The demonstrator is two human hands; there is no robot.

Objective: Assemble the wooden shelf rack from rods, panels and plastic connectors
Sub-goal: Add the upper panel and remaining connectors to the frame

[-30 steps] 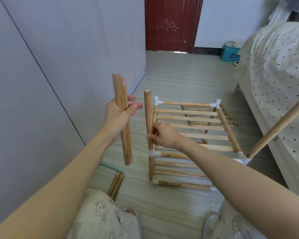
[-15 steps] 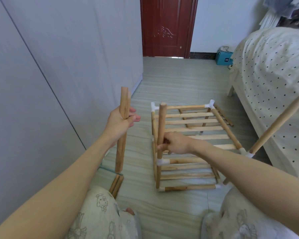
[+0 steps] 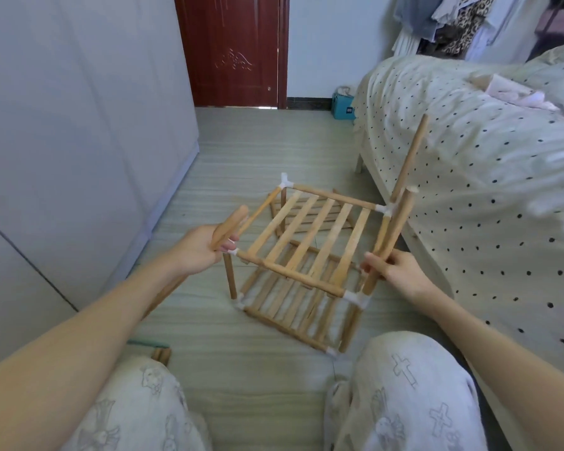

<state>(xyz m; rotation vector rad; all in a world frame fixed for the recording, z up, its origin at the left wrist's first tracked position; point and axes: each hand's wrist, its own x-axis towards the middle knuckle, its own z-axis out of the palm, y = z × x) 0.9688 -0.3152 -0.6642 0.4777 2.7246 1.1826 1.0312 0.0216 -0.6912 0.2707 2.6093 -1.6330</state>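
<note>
Rack: we have the rack (image 3: 310, 255) standing upright on the floor (image 3: 258, 157) between our knees now. A second ago it lay tipped on its side, so we have swung it up onto its feet.
Shelves: two slatted shelves are in, the upper shelf (image 3: 319, 236) sitting above the lower shelf (image 3: 290, 304), with white connectors (image 3: 354, 297) at the corners.
Left hand: the left hand (image 3: 197, 252) grips loose rods (image 3: 230, 226) beside the near-left corner, fingers curled round them; the rods angle up and away from us. Earlier they were held upright, well off to the left.
Right hand: the right hand (image 3: 394, 273) pinches a post (image 3: 388, 245) that leans out of the near-right connector. It was steadying the left-side post before, so it has crossed over.
Far post: another rod (image 3: 409, 157) rises from the far-right corner, tilted towards the bed (image 3: 469, 190).
Spare parts: more rods (image 3: 162, 354) lie on the floor by our left knee.
What it means: with the frame righted, the top sockets face up, so we judge the next tier of posts is going in. Two corners have posts, two on the left look bare.
Watch for: the near-right post leans, so it probably needs pressing straight down to seat.
</note>
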